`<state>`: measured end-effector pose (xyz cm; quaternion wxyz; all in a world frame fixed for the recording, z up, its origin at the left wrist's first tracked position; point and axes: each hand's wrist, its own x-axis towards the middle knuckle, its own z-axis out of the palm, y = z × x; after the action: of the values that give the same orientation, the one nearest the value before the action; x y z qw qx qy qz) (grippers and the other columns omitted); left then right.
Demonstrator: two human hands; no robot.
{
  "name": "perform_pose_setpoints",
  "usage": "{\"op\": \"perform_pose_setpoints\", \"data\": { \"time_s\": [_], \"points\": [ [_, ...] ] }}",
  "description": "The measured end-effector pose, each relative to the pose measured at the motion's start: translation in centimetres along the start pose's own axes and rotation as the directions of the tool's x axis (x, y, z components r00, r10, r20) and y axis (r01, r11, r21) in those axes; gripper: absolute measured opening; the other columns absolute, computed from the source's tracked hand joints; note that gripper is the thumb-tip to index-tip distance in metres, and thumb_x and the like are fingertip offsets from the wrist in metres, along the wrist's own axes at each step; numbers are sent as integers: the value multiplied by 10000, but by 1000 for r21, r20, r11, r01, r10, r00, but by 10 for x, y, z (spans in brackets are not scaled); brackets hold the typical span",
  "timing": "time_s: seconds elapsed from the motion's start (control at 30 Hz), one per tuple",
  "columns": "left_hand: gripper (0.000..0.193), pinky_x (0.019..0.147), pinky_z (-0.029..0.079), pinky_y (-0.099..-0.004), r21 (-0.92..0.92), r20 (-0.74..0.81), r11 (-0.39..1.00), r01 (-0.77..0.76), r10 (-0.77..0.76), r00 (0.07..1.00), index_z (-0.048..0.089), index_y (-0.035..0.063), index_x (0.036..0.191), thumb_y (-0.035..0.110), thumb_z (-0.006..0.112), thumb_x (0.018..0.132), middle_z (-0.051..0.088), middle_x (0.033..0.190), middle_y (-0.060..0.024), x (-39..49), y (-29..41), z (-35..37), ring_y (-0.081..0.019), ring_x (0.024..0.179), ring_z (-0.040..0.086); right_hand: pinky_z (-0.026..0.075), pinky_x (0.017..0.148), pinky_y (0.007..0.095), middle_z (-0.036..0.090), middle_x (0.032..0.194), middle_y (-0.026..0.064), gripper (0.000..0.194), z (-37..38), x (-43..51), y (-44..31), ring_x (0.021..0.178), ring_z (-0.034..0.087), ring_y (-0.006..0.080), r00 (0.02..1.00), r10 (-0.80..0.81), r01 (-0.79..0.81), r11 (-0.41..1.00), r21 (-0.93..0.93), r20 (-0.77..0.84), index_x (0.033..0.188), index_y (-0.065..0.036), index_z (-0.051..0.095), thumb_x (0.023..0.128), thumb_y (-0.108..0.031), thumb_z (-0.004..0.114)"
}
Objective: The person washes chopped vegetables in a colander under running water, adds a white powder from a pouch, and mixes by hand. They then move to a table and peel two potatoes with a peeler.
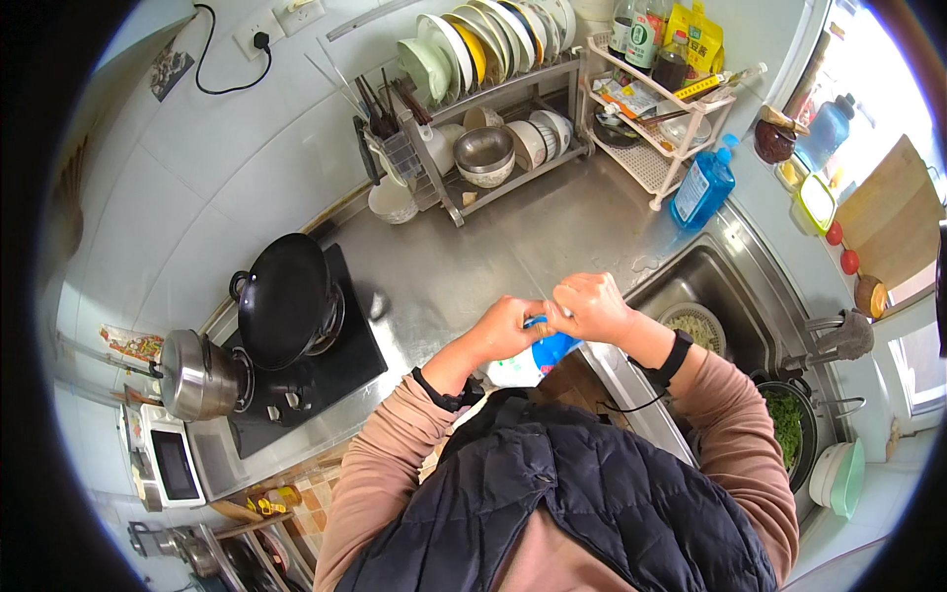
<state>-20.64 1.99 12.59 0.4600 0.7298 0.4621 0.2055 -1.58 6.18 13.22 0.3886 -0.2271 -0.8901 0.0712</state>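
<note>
Both hands grip the top of a blue and white plastic packet (529, 364), held in front of my body at the counter's front edge. My left hand (507, 325) pinches its upper left side. Right beside it, my right hand (593, 309) is closed in a fist on the upper right side. The fingers nearly touch, and they hide the packet's top edge, so I cannot tell whether it is torn. Beneath the hands lies the stainless steel counter (444, 274). A colander with pale shredded food (694, 329) stands in the sink (710, 274) to the right.
On the left, a black wok (285, 303) and a steel pot (196, 374) sit on the hob (311, 414). Behind stand a dish rack (510, 174), a plastic shelf (658, 140) and a blue soap bottle (703, 189). A pot of greens (786, 429) is at right.
</note>
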Motion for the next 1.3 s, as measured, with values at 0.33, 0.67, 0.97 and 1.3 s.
{"op": "perform_pose_setpoints", "data": {
  "time_s": [0.33,0.67,0.97,1.3],
  "points": [
    [278,636,474,-407,242,-133,965,-103,138,981,698,99,1033,298,700,839,645,825,-204,38,-11,-21,-391,732,607,461,689,429,560,799,133,253,-31,23,18,778,562,341,804,370,-270,925,-269,465,900,-61,559,880,-303,627],
    [278,607,474,-426,214,-65,971,-105,121,990,698,146,1039,338,676,839,636,707,-167,63,-15,-33,-359,690,626,480,785,433,567,978,147,178,-36,27,11,936,563,359,822,435,-422,899,-120,367,999,-52,573,872,-173,604],
    [259,614,475,-427,211,-32,957,-201,213,977,685,116,991,325,678,839,639,728,-162,76,-17,-38,-365,708,623,502,740,415,549,974,144,221,-41,29,3,830,587,360,897,376,-401,913,71,230,1031,-40,580,816,-18,628],
    [287,663,493,-389,40,-54,974,-224,226,973,669,103,1094,260,680,854,668,835,-179,83,-35,-36,-324,750,646,491,686,340,562,961,129,232,-26,23,-4,787,591,255,776,630,-627,764,154,37,1080,-28,588,850,-28,616]
  ]
}}
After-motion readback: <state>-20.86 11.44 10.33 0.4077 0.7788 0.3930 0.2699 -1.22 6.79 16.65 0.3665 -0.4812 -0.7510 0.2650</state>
